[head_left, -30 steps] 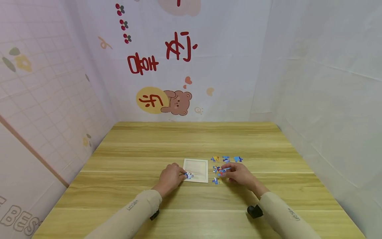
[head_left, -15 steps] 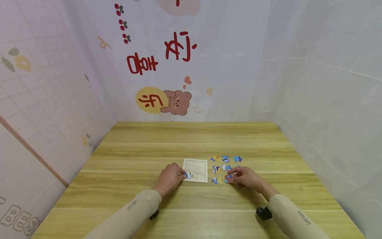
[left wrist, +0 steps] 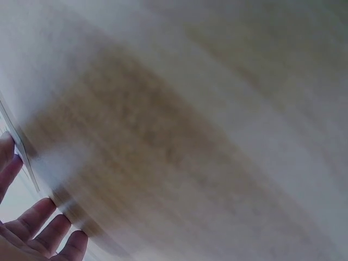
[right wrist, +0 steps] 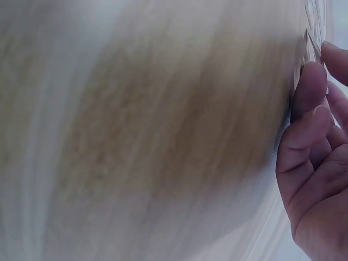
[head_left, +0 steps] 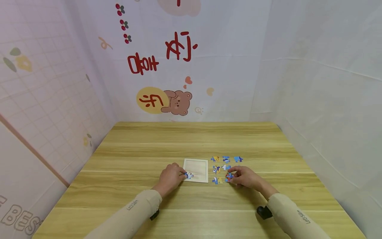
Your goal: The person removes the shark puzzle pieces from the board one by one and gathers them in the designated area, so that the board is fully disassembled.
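Note:
In the head view my left hand (head_left: 170, 177) holds the left edge of a pale square puzzle tray (head_left: 206, 162), its thumb and forefinger meeting at the rim. A blue-and-white puzzle piece (head_left: 189, 175) lies in the tray's near left corner, beside those fingertips. My right hand (head_left: 245, 177) pinches a red-and-blue puzzle piece (head_left: 228, 177) at the right of the loose pieces; its fingers partly cover it. The right wrist view has the right hand (right wrist: 321, 157) with a thin tilted piece edge at the fingertips. In the left wrist view, the left hand's fingers (left wrist: 41, 217) touch the tabletop.
Loose puzzle pieces lie in rows right of the tray: a yellow-and-blue one (head_left: 215, 159), blue ones (head_left: 238, 159) and a yellow-and-blue pair (head_left: 217, 180) among several. The wooden table (head_left: 191, 139) meets fabric-covered walls at the back and sides.
My right hand has moved right and slightly toward me with the red-and-blue puzzle piece, uncovering pieces in the middle row. The left hand and tray have stayed put.

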Motion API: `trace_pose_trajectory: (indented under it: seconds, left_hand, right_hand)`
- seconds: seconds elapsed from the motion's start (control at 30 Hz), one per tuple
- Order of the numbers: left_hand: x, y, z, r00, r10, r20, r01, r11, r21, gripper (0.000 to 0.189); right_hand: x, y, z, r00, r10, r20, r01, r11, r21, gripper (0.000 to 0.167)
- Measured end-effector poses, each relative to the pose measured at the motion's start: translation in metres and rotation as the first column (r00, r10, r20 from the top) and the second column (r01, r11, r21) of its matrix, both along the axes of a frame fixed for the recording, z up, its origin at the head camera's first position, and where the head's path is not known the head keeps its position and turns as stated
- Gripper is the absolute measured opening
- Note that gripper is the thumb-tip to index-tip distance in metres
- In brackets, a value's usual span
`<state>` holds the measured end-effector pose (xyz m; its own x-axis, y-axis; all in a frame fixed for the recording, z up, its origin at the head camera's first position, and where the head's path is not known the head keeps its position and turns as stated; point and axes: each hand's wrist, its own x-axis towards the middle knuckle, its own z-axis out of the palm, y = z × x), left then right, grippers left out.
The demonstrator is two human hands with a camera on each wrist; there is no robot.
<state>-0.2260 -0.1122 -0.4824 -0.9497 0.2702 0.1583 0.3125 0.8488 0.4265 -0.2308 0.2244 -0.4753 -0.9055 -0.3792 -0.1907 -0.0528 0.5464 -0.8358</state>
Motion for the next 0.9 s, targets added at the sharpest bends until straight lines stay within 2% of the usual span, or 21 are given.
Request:
trace_pose_trajectory:
  seconds: [0.33,0.47,0.57,0.67,0.8,0.9]
  left_hand:
    - [-0.001,0.001,-0.002,1.000,0.002,-0.011,-0.002,1.000,0.000,0.011]
    - [-0.001,0.000,0.001,1.000,-0.006,0.009,0.006,1.000,-0.013,0.012]
    - [-0.001,-0.002,0.003,0.999,-0.018,0.035,0.018,1.000,-0.016,0.015]
    - [-0.002,-0.005,0.004,0.998,-0.039,0.044,0.039,0.999,-0.008,0.023]
    - [-0.003,-0.009,0.002,0.996,-0.078,0.039,0.078,0.997,0.012,0.037]
    - [-0.004,-0.011,0.003,0.993,-0.117,0.028,0.116,0.993,0.013,0.038]
  right_hand:
    - [-0.003,-0.002,0.001,0.996,-0.032,-0.089,0.038,0.997,0.072,0.032]
    - [-0.006,-0.012,0.003,0.994,-0.036,-0.107,0.039,0.999,0.034,0.032]
    - [-0.008,-0.032,0.005,0.994,-0.007,-0.108,0.007,1.000,0.001,0.032]
    - [-0.008,-0.061,0.006,0.997,0.015,-0.073,-0.017,0.999,-0.028,0.032]
    - [-0.008,-0.099,0.006,1.000,0.019,-0.015,-0.020,0.997,-0.071,0.034]
    - [-0.007,-0.122,0.004,1.000,0.010,0.008,-0.009,0.997,-0.081,0.036]
